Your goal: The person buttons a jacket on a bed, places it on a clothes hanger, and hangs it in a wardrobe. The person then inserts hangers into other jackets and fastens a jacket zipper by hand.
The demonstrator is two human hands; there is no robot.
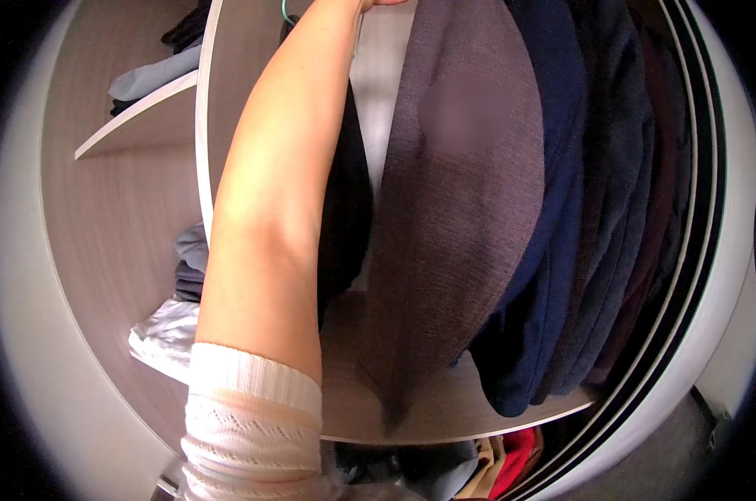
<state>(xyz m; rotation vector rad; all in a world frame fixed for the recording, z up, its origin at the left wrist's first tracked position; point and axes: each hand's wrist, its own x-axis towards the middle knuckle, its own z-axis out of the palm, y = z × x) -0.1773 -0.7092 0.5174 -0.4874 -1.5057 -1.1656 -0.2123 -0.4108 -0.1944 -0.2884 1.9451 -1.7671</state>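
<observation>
My left arm, its white knit sleeve (252, 409) pushed up, reaches from the lower left to the top of a wardrobe. Only a sliver of my left hand (384, 2) shows at the top edge, beside a brown-grey garment (453, 200); its fingers are cut off, so its grip is unclear. That garment hangs down to a pointed lower end. A navy garment (557, 167) hangs just to its right, and a black garment (344, 200) is partly behind my forearm. My right hand is out of view.
More dark garments (616, 217) hang at the right, near the wardrobe's striped edge (705, 200). Left are a shelf (140, 113) with grey clothing (156, 77) and a folded stack (190, 263) above white fabric (162, 338). Red fabric (515, 459) lies below the bottom board (453, 417).
</observation>
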